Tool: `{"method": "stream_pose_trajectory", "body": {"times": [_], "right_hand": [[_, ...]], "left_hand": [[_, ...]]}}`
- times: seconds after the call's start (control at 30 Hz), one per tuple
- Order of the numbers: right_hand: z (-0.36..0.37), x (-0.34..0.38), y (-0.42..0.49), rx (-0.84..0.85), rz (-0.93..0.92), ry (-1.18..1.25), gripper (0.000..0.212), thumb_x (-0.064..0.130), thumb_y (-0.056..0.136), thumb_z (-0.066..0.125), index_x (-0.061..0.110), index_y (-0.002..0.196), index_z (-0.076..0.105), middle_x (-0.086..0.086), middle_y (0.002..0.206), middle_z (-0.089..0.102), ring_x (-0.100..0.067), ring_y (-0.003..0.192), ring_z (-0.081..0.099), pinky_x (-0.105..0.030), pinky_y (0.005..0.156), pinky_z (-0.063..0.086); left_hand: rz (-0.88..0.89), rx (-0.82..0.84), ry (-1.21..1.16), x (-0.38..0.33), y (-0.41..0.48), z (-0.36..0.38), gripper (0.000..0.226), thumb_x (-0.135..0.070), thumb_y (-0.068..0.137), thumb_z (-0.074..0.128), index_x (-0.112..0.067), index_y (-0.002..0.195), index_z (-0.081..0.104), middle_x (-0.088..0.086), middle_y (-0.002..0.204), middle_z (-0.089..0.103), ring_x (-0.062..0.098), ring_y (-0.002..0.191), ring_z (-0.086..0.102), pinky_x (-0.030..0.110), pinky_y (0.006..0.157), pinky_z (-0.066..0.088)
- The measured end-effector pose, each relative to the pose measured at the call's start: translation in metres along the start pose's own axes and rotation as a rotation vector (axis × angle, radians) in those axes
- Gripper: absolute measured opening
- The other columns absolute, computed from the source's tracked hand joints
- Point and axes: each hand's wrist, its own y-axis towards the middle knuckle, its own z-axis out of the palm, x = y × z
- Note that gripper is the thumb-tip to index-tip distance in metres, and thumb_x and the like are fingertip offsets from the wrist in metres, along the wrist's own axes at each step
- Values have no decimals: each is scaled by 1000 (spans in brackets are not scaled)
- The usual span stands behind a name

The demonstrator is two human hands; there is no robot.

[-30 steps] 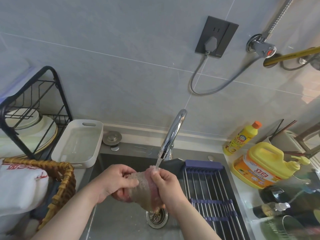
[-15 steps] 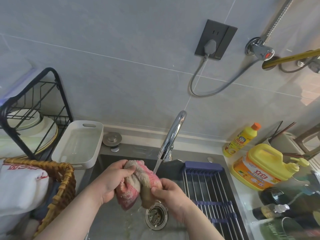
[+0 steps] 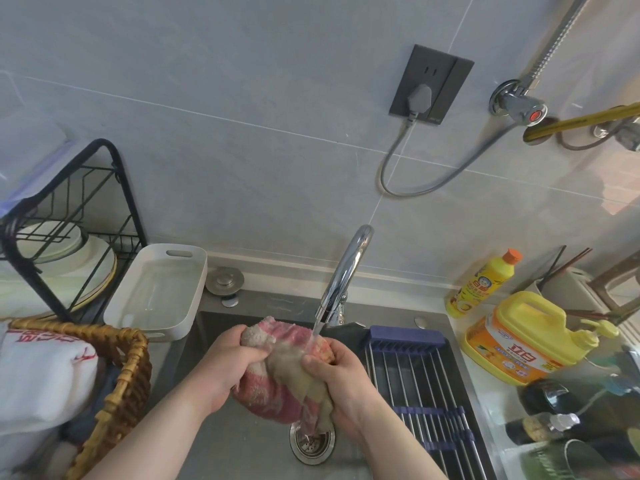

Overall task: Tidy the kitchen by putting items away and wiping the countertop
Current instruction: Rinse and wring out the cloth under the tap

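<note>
Your two forearms entered from the bottom edge and converged over the sink [image 3: 242, 445]. Your left hand [image 3: 228, 365] was curled tight round the upper left end of the cloth [image 3: 280, 386], knuckles up. Your right hand [image 3: 341, 382] was wrapped round the cloth's right side, with the thumb laid across the front. Both hands were closed on the same item, with neither palm open.

The cloth, a pink and beige towel, was wet and bunched between the hands. It was held in the air above the drain strainer [image 3: 313, 445], with a loose tail hanging toward it. It was not resting on the basin floor.

A roll-up rack [image 3: 426, 386] with blue end rails lay across the right part of the sink, just beside your right hand. A wicker basket [image 3: 121, 382] holding white fabric stood to the left of the sink.

Further back, the faucet [image 3: 346, 271] was running and its water stream [image 3: 316, 332] landed on the top of the cloth near your right thumb. A white tray [image 3: 162, 289] sat at the sink's left rear corner, with a metal stopper [image 3: 225, 279] just beside it. On the surface [image 3: 454, 328] to the right stood a yellow jug [image 3: 519, 337] and, behind it, a yellow bottle [image 3: 485, 284] with an orange cap.

A black dish rack [image 3: 69, 209] holding plates [image 3: 93, 261] stood at the far left. On the wall, a dark socket [image 3: 431, 84] had a grey plug inserted.
</note>
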Motion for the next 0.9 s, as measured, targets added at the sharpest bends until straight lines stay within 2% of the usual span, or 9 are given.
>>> {"method": "stream_pose_trajectory", "body": {"times": [0.07,0.17,0.27,0.37,0.47,0.57,0.63,0.77,0.9], "right_hand": [[10,2,3,-104,-47,-129,32,31,86,70,1,96,65,-18,91,73,-31,80,69,-51,81,58],[21,2,10,-239,-73,-220,52,54,94,53,6,73,53,-11,68,50,-21,61,47,-37,57,41],[23,4,9,-215,-22,-248,44,49,88,65,10,73,51,-15,64,53,-25,56,51,-37,52,46],[20,-3,6,-42,3,-266,36,29,69,83,7,92,67,-13,91,76,-32,83,74,-49,74,61],[18,-7,9,-138,-32,-261,28,31,85,74,6,96,70,-16,92,76,-23,76,72,-36,68,59],[20,-8,13,-284,-53,-294,76,65,86,47,-10,89,61,-19,74,66,-20,64,57,-34,61,46],[18,-6,14,-283,-13,-247,86,71,85,41,-11,94,62,-19,75,68,-29,70,67,-40,68,54],[11,7,2,28,223,139,43,31,100,51,-6,116,64,-29,112,69,-42,102,69,-57,99,50],[5,2,-2,249,167,329,36,0,90,59,-6,125,58,-30,122,63,-41,106,64,-57,100,48]], "left_hand": [[-6,-34,-165,3,-3,-1,11,3,87,65,0,97,62,21,92,72,36,83,71,49,81,57],[10,-50,-240,7,-9,2,9,4,88,62,-1,95,60,22,91,71,38,83,70,50,79,55],[53,-80,-238,13,-11,2,9,4,87,63,-2,93,60,22,90,71,37,82,70,49,79,55],[99,-96,-197,17,-14,1,10,2,87,66,-3,95,61,21,91,71,38,86,70,51,81,55],[102,-89,-218,20,-13,1,12,-1,84,70,-4,92,61,22,91,71,40,86,70,52,82,54],[94,-86,-243,21,-10,6,13,-8,77,75,-13,81,64,20,89,72,38,84,70,49,78,56],[69,-102,-303,21,-6,11,11,-2,84,70,-10,86,64,21,90,72,38,84,70,45,74,57],[-20,-131,-501,13,-3,15,6,-3,91,61,-5,97,58,20,90,69,35,81,68,42,69,55],[-71,-171,-623,3,2,13,7,-5,95,54,-6,89,54,18,83,64,31,74,63,39,67,51]]}}
